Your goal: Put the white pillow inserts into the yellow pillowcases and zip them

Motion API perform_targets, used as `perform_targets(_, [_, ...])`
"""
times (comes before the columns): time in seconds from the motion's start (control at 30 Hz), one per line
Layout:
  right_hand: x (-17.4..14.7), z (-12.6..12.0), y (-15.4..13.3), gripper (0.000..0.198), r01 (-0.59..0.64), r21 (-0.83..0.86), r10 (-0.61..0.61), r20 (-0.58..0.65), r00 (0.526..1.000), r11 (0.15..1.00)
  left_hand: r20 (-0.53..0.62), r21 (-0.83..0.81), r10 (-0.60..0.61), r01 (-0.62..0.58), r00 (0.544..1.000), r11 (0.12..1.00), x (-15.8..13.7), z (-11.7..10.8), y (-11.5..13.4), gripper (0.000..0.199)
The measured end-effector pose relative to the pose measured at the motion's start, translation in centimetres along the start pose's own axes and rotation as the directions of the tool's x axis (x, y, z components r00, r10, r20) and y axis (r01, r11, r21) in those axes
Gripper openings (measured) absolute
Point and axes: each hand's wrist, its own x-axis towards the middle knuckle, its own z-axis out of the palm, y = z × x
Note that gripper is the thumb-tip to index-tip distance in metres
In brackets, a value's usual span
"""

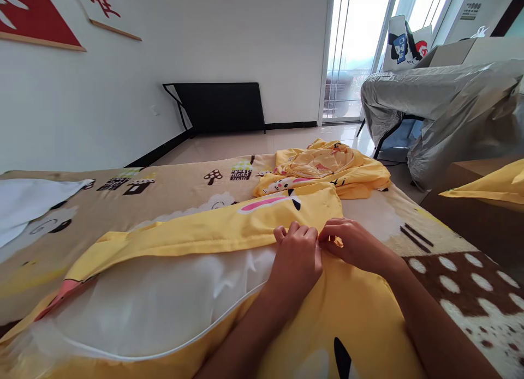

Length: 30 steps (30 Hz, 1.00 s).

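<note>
A yellow pillowcase (213, 226) with a printed rabbit lies in front of me. Its long opening gapes on the left and shows a white pillow (164, 292) inside. A thin white strip, which looks like zipper tape, runs along the near edge of the opening. At the right end of that opening, my left hand (297, 259) is closed, its fingers pinching the yellow fabric. Close beside it, my right hand (356, 245) pinches the same edge with thumb and fingertips. Whatever small part lies between the fingertips is hidden.
Beneath is a bed-like surface with a patterned blanket (180, 188). Crumpled yellow fabric (323, 166) lies behind the pillowcase, white cloth (36, 199) at far left. On the right are a cardboard box (462, 215) with yellow fabric on it and a plastic-covered piece of furniture (434, 90).
</note>
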Motion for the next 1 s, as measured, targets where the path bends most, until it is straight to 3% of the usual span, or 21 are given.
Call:
perform_targets(0.37, [-0.5, -1.0, 0.7, 0.013, 0.059, -0.095, -0.06, -0.013, 0.998, 0.994, 0.025, 0.387, -0.047, 0.034, 0.999, 0.921, -0.4, -2.2, 2.3, 0.023])
perform_targets(0.57, [-1.0, -0.8, 0.1, 0.016, 0.072, -0.248, -0.076, -0.005, 0.997, 0.966, 0.183, 0.504, -0.132, 0.023, 0.974, 0.864, -0.1, -5.0, 3.0, 0.027])
perform_targets(0.73, [-1.4, -0.9, -0.5, 0.015, 0.061, -0.325, -0.068, -0.011, 0.998, 0.944, 0.246, 0.529, -0.166, 0.011, 0.955, 0.848, -0.4, -6.7, 3.2, 0.026])
perform_targets(1.0, [-1.7, -1.3, -0.6, 0.017, 0.078, -0.267, -0.089, -0.031, 0.996, 0.961, 0.191, 0.452, -0.207, 0.102, 0.959, 0.886, -0.7, -8.1, 0.9, 0.016])
